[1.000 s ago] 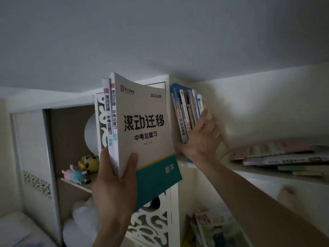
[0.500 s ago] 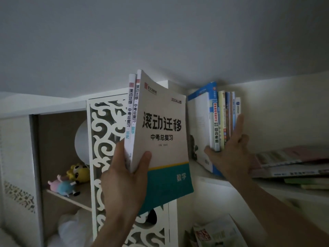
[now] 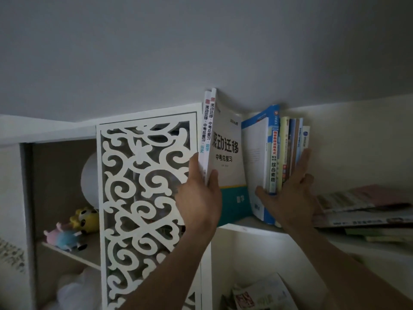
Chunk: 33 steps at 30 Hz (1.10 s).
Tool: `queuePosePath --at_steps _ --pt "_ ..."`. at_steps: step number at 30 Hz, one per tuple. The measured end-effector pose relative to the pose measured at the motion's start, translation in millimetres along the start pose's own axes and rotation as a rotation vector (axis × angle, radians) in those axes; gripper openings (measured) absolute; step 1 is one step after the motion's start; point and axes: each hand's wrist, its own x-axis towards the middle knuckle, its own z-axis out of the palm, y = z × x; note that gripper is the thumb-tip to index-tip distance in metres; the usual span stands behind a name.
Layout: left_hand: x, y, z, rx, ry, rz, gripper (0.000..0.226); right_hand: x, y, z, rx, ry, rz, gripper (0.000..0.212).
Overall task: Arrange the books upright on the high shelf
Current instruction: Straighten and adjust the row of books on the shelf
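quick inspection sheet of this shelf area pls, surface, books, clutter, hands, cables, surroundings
surface: high shelf, white, close under the ceiling
job's things: two workbooks held upright at the shelf's left end; row of standing books beside them, the blue one leaning open
clutter: flat stack of books at the right of the shelf; plush toys in the left cabinet; magazines below
grippers: left hand grips the two workbooks; right hand braces the row, fingers straight
cables: nothing seen
surroundings: white fretwork panel, grey ceiling, dim light
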Motion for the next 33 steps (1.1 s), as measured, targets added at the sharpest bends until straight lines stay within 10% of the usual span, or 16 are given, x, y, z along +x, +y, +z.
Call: queuePosePath --at_steps 20,33 --pt "10 -18 89 -0.283 -0.152 -0.032 0.043 -9 -15 14 -0.032 0.018 -0.071 0.136" --pt "-6 -25 79 -0.196 0.090 -0.037 0.054 -18 -12 19 0.017 0.195 0.015 0.121"
